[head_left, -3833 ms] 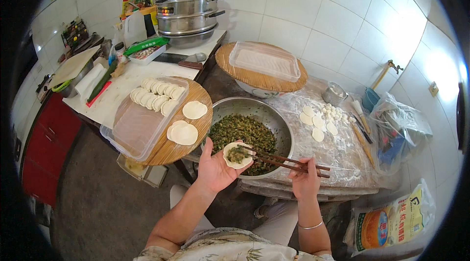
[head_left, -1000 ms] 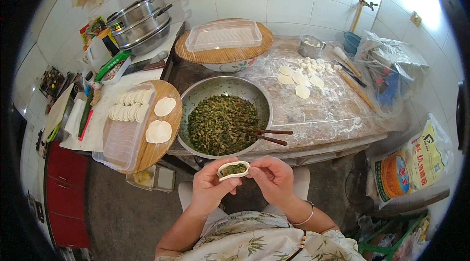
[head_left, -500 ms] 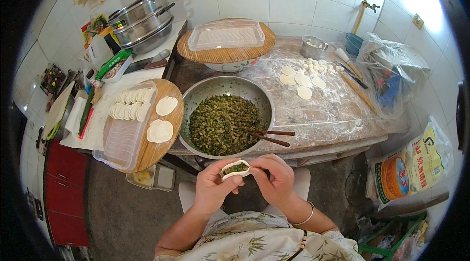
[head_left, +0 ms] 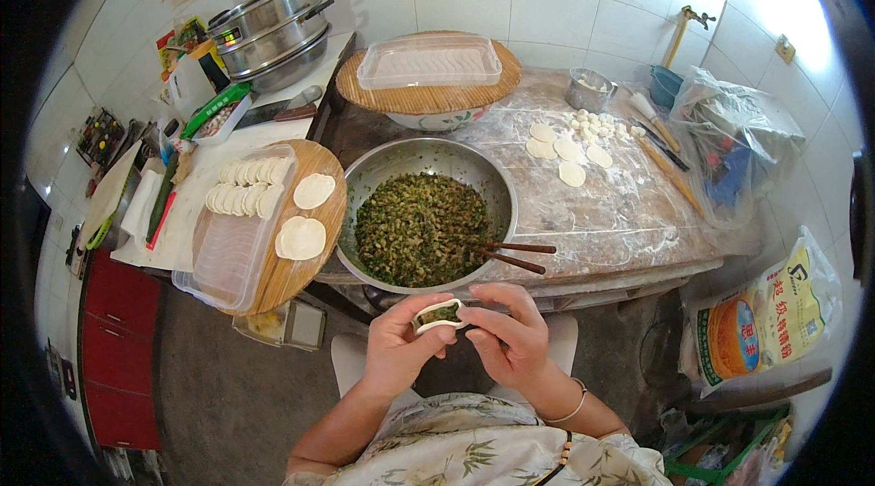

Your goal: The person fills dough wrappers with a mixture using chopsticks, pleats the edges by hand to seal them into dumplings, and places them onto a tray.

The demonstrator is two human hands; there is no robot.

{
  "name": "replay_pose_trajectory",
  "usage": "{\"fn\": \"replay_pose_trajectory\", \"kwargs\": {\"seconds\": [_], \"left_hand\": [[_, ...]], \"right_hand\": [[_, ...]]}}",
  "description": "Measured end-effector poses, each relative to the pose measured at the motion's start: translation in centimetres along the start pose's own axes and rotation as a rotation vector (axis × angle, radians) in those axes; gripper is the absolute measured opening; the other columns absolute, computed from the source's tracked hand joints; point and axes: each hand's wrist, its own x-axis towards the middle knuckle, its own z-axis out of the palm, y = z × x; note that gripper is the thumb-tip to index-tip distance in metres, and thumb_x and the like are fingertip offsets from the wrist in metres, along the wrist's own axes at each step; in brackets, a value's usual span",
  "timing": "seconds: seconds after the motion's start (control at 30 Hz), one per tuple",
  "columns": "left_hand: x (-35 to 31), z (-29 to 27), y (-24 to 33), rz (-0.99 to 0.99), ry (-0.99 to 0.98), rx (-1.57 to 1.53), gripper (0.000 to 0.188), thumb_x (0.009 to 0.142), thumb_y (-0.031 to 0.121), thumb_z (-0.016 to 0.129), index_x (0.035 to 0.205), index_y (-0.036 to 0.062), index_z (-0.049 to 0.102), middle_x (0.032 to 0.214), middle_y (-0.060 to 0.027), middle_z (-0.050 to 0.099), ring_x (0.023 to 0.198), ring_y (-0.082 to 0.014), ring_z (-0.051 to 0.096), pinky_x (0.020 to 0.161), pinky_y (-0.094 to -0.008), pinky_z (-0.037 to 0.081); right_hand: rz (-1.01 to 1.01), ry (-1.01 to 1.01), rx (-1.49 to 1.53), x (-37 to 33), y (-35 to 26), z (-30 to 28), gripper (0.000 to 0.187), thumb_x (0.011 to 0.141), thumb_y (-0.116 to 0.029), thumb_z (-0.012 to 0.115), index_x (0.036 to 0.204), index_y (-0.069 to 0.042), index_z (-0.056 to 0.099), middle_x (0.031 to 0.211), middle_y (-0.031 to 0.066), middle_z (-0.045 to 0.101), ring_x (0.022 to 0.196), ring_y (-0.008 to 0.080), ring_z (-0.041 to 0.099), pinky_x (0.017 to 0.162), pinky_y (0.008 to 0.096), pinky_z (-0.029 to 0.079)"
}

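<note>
Since earlier frame, dumpling (head_left: 439, 314) folded further, wrapper edges drawn up around green filling; chopsticks (head_left: 510, 255) left resting in bowl (head_left: 497, 190). Dumpling held just below bowl's near rim, pinched between both hands. Left hand (head_left: 398, 349) fingers closed on dumpling's left end; right hand (head_left: 510, 336) fingers closed on its right end, thumbs meeting at seam. Bowl filled with chopped green filling (head_left: 415, 226). Left of bowl, round wooden board (head_left: 296, 272) with two flat wrappers (head_left: 301, 237); finished dumplings (head_left: 244, 186) lined in plastic tray (head_left: 219, 263) beyond.
</note>
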Motion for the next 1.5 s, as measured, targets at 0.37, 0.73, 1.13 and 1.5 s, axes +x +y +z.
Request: {"fn": "replay_pose_trajectory", "kwargs": {"seconds": [0.37,0.73,1.13,1.5], "left_hand": [[-0.5,0.4,0.1,-0.025,-0.024,0.028,0.036,0.082,0.003,0.067,0.117,0.0019,0.056,0.099,-0.0047,0.063,0.079,-0.0094,0.061,0.059,-0.0205,0.051],[-0.4,0.1,-0.3,-0.002,-0.034,0.009,0.036,0.083,0.003,0.066,0.117,0.0011,0.055,0.102,-0.0065,0.063,0.080,-0.0102,0.062,0.059,-0.0208,0.051],[0.1,0.1,-0.7,-0.040,-0.072,-0.269,0.036,0.082,-0.002,0.062,0.118,0.0015,0.054,0.102,-0.0075,0.062,0.084,-0.0118,0.061,0.063,-0.0215,0.051],[0.3,-0.7,-1.3,-0.109,-0.075,-0.418,0.036,0.083,-0.005,0.060,0.118,0.0012,0.054,0.103,-0.0095,0.062,0.084,-0.0145,0.062,0.066,-0.0240,0.052]], "right_hand": [[0.192,-0.008,0.091,-0.4,-0.2,0.4,0.015,0.079,-0.005,0.068,0.093,0.000,0.065,0.081,0.0101,0.061,0.066,0.0180,0.058,0.057,0.0258,0.046],[0.122,0.013,0.004,-0.4,0.1,0.4,0.013,0.079,-0.002,0.066,0.092,-0.001,0.065,0.080,0.0109,0.061,0.069,0.0239,0.059,0.060,0.0297,0.048],[0.210,-0.023,-0.010,-0.6,-0.4,0.3,0.010,0.078,-0.003,0.067,0.088,-0.002,0.064,0.081,0.0120,0.061,0.071,0.0260,0.060,0.061,0.0309,0.049],[0.143,-0.003,0.002,-0.1,-0.3,0.6,0.018,0.078,-0.006,0.068,0.095,-0.001,0.065,0.082,0.0107,0.061,0.069,0.0237,0.059,0.061,0.0304,0.048]]}}
